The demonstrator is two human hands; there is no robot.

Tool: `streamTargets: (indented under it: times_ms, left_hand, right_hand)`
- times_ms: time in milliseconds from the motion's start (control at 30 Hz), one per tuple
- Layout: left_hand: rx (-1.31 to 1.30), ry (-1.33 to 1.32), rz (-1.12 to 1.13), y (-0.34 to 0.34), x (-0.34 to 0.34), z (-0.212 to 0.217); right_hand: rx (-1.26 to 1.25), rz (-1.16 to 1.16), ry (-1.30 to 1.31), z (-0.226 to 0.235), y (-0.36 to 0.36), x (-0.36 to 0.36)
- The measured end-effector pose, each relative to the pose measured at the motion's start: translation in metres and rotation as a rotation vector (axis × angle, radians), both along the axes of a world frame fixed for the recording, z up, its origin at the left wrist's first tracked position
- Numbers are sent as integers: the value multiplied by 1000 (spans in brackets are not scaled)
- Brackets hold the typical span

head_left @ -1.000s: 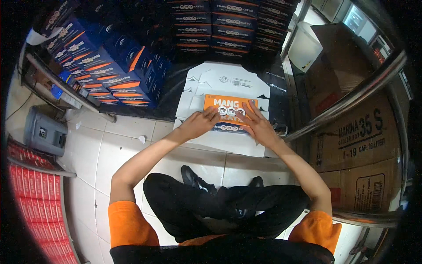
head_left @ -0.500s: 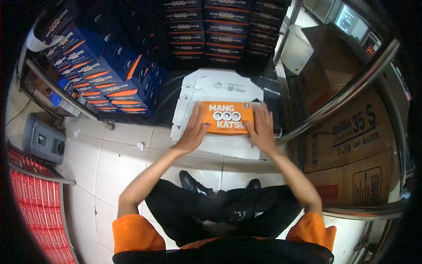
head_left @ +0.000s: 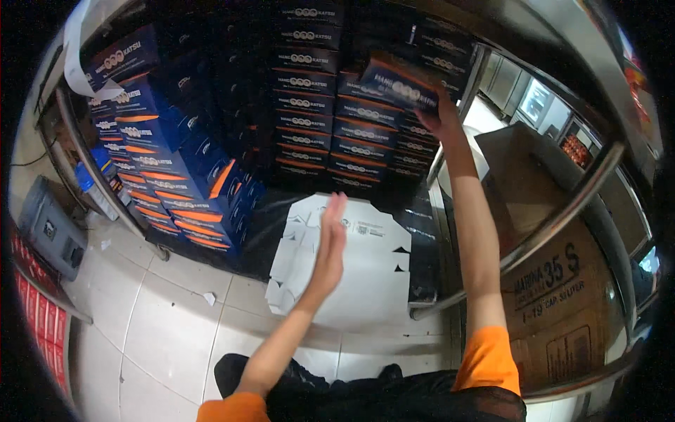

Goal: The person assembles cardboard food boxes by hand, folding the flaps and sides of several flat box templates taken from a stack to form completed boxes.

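My right hand (head_left: 439, 116) is raised high and grips a folded blue and orange box (head_left: 402, 83) against the top of a stack of the same boxes (head_left: 365, 141). My left hand (head_left: 329, 246) hangs open in the air, fingers together, above a pile of flat white unfolded cardboard sheets (head_left: 365, 260) on the floor. It holds nothing.
More blue and orange boxes (head_left: 176, 190) are piled at the left and along the back. A metal rail (head_left: 562, 211) curves at the right beside brown cartons (head_left: 562, 295). A grey device (head_left: 46, 228) stands on the white tiled floor (head_left: 155, 323) at the left.
Both hands were pressing the orange box on the white pile. My right hand has lifted the box up onto the stack, and my left hand has let go and risen.
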State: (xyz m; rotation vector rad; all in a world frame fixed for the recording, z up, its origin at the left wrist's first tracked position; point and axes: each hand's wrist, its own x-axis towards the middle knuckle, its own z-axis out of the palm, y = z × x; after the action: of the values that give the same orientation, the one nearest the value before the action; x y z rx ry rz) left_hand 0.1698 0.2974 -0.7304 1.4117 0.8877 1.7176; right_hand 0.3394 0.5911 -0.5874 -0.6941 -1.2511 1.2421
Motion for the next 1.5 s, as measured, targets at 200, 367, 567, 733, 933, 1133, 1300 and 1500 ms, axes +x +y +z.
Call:
streamTargets:
  times_ms: [200, 367, 567, 733, 933, 1133, 1300, 1500]
  left_hand:
    - [-260, -86, -67, -2, -1, -55]
    - [-290, -109, -125, -6, 19, -50]
    - [-353, 166, 84, -34, 10, -77]
    - [-296, 508, 139, 0, 87, -121]
    - [-434, 702, 76, 15, 97, -143]
    - [-547, 398, -114, 14, 67, -146]
    - [-437, -92, 171, -6, 16, -114]
    - [-213, -392, 145, -96, 45, 9]
  right_hand:
    - [177, -162, -321, 16, 114, -48]
    - [250, -527, -565, 31, 127, -5]
    - [29, -475, -620, -116, -121, 8]
    - [-604, -278, -846, -269, -265, 103]
    - [-779, -117, -339, -269, -310, 71]
    - [-617, -24, -285, -283, -318, 69]
    - [139, -442, -638, -262, -325, 37]
    - [848, -287, -587, -154, -390, -23]
